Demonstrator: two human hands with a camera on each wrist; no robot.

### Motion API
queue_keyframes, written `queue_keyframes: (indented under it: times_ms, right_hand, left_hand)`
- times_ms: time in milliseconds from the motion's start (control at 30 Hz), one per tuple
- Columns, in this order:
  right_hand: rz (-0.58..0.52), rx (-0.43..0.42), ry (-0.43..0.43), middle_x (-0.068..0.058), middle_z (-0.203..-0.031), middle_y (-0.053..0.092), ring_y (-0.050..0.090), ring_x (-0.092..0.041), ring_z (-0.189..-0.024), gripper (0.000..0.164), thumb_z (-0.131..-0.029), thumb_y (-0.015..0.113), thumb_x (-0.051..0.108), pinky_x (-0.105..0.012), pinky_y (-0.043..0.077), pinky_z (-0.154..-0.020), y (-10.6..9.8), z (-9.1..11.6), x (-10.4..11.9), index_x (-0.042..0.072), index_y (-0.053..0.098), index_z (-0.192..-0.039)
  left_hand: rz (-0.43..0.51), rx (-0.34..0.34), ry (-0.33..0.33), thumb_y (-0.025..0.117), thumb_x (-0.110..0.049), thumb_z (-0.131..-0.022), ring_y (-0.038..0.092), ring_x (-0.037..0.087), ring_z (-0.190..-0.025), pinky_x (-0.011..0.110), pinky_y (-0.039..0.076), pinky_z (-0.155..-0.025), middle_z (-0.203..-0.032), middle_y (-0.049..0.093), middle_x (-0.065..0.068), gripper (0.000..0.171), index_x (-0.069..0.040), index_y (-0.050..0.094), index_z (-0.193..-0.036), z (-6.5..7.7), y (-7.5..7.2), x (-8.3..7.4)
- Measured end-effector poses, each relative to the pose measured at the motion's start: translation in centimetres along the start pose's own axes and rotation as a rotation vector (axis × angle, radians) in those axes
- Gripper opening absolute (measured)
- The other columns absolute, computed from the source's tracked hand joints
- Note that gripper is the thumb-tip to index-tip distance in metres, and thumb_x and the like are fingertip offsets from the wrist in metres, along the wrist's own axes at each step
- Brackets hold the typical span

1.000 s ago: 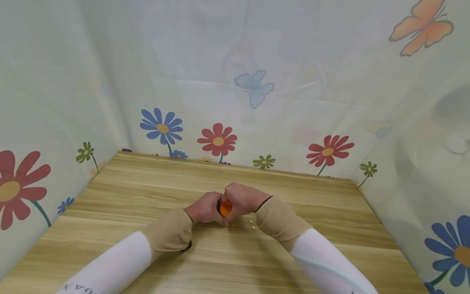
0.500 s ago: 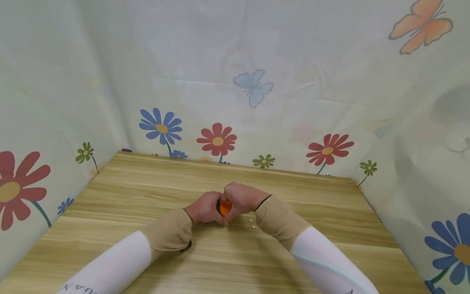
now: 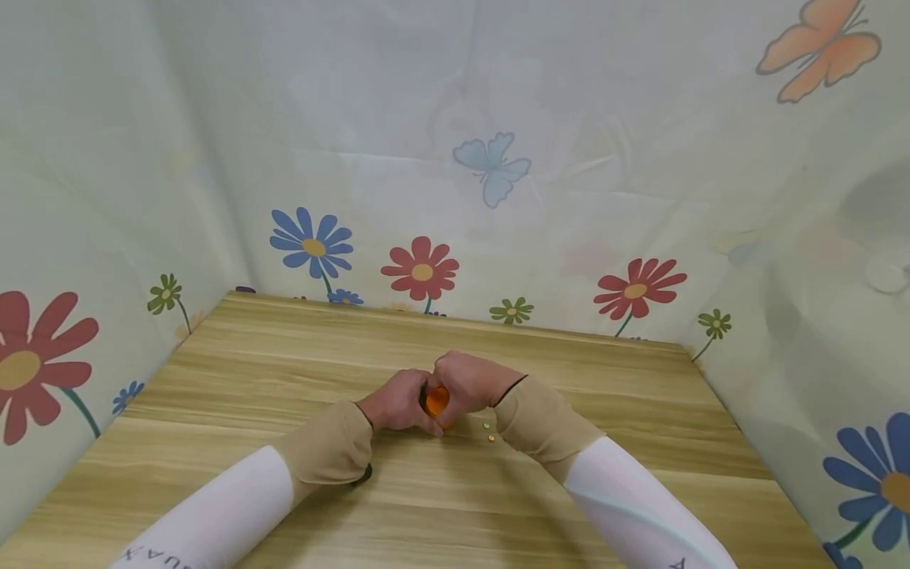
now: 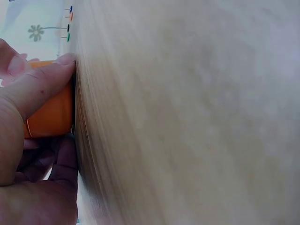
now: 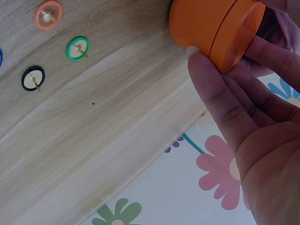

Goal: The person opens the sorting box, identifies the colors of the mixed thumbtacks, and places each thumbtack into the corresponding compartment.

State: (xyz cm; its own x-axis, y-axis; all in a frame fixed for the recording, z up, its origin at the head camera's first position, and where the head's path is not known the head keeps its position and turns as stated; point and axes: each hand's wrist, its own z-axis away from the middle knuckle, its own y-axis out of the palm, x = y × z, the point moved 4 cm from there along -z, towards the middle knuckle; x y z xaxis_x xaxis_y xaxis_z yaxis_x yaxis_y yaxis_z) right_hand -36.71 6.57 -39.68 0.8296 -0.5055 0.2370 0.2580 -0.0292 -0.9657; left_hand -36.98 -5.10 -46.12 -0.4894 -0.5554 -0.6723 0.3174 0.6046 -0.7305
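Observation:
A small round orange jar (image 5: 201,23) stands on the wooden table between both hands, with a seam below its orange lid (image 5: 238,38). My left hand (image 3: 400,403) grips the jar low, thumb on one side and fingers on the other. My right hand (image 3: 475,384) holds it from above around the lid, one digit lying against the seam. Beside the jar, several thumbtacks lie with their points up, among them an orange-rimmed thumbtack (image 5: 48,15), a green-rimmed thumbtack (image 5: 78,48) and a dark-rimmed thumbtack (image 5: 33,78). The hands cover much of the jar in the head view.
The wooden tabletop (image 3: 320,340) reaches back to a pale curtain (image 3: 398,103) printed with flowers and butterflies, which hangs behind and on both sides. In the head view the right forearm passes close to the thumbtacks.

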Motion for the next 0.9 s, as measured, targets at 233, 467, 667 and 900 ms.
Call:
queue_keyframes:
  times_ms: [233,467,667,900]
  right_hand:
    - [0.013,-0.015,-0.008,0.001,-0.068,0.065,0.050,-0.006,-0.064,0.018,-0.076,0.086,0.024,-0.014,0.043,-0.059,-0.4,0.2,0.2,0.009,0.076,-0.079]
    - [0.007,-0.011,0.017,0.004,-0.066,0.060,0.049,-0.006,-0.063,0.018,-0.077,0.086,0.023,-0.014,0.042,-0.058,0.2,0.2,0.1,0.008,0.076,-0.078]
    - [0.017,-0.012,0.014,0.005,-0.068,0.062,0.050,-0.006,-0.065,0.019,-0.077,0.087,0.026,-0.014,0.043,-0.060,0.4,0.2,0.1,0.010,0.076,-0.080]
    - [0.012,-0.033,-0.006,0.004,-0.065,0.060,0.049,-0.006,-0.061,0.020,-0.075,0.086,0.026,-0.015,0.042,-0.056,0.1,0.3,0.1,0.010,0.074,-0.077]
  left_hand:
    - [-0.011,0.001,0.002,0.098,-0.024,-0.066,0.060,0.010,-0.083,0.025,0.051,-0.080,-0.093,0.071,-0.002,0.046,-0.009,0.071,-0.101,-0.2,0.0,-0.2]
    - [0.008,0.025,-0.019,0.098,-0.028,-0.064,0.059,0.010,-0.080,0.025,0.051,-0.076,-0.090,0.070,-0.005,0.044,-0.013,0.071,-0.096,-0.2,0.4,0.4]
    - [0.031,0.039,-0.010,0.098,-0.029,-0.065,0.059,0.010,-0.082,0.025,0.050,-0.077,-0.090,0.069,-0.007,0.043,-0.014,0.071,-0.096,-0.2,0.6,0.9]
    - [0.030,0.019,0.009,0.097,-0.027,-0.066,0.059,0.009,-0.084,0.024,0.050,-0.081,-0.093,0.070,-0.006,0.045,-0.012,0.071,-0.099,-0.3,0.4,0.8]
